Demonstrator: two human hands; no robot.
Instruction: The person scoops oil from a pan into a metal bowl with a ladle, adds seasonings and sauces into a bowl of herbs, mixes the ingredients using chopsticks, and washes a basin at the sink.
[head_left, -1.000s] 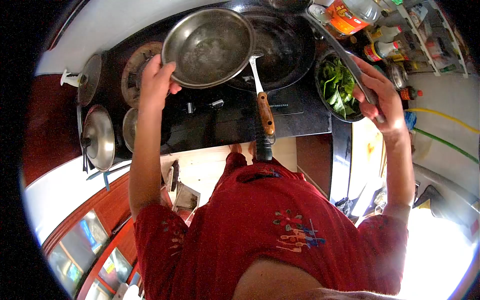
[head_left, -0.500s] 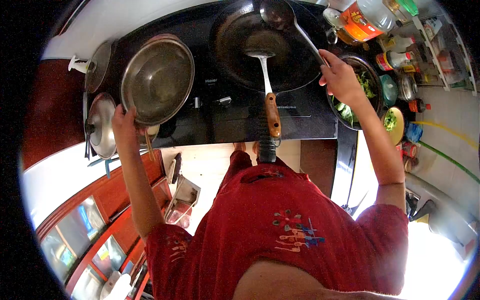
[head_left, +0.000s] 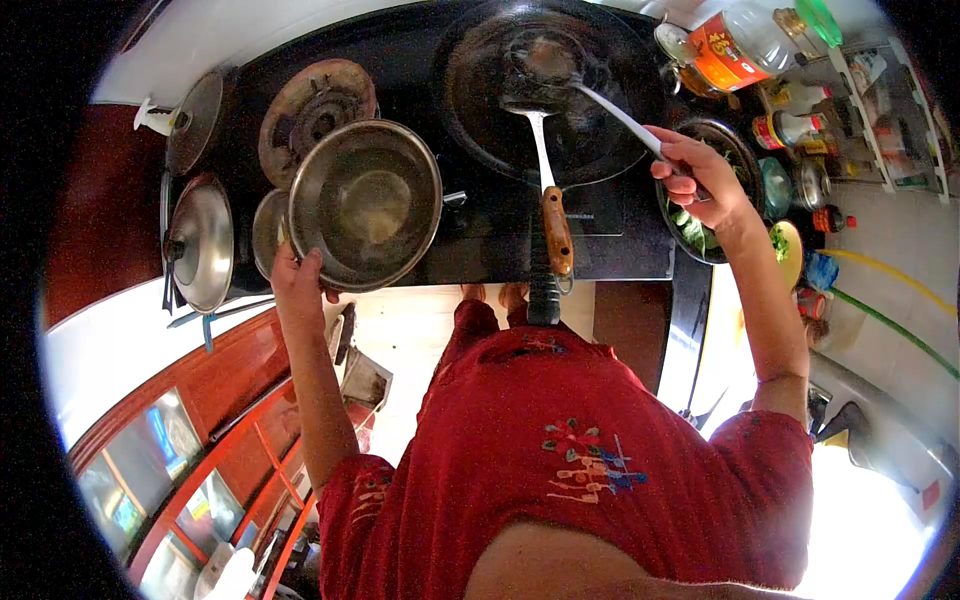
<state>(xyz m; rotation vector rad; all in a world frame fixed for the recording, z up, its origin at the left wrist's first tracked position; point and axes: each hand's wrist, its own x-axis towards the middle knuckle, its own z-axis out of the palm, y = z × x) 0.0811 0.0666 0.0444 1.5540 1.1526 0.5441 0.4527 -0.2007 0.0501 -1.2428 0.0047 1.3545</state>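
Note:
My left hand (head_left: 298, 278) grips the near rim of a round metal basin (head_left: 365, 215), holding it over the stove left of the wok. A little pale liquid seems to lie in the basin's bottom. In my right hand (head_left: 705, 178) is the handle of a ladle (head_left: 622, 118), its bowl down inside the black wok (head_left: 470, 130). A spatula (head_left: 556, 230) with a wooden grip leans in the wok, lying above the wok's dark handle (head_left: 543, 290). Beneath my right hand stands a dark pan (head_left: 700, 238) with green leaves, partly hidden.
Left of the basin are a round burner (head_left: 318, 110), a smaller bowl (head_left: 268, 232) and a metal lid (head_left: 203, 245). On the right stand a large oil bottle (head_left: 728, 52), several sauce bottles and a yellow bowl (head_left: 788, 262) of chopped greens.
The basin has moved right with my left hand, away from the left burner, which now shows. The ladle's bowl has gone from the wok's far rim down into the wok.

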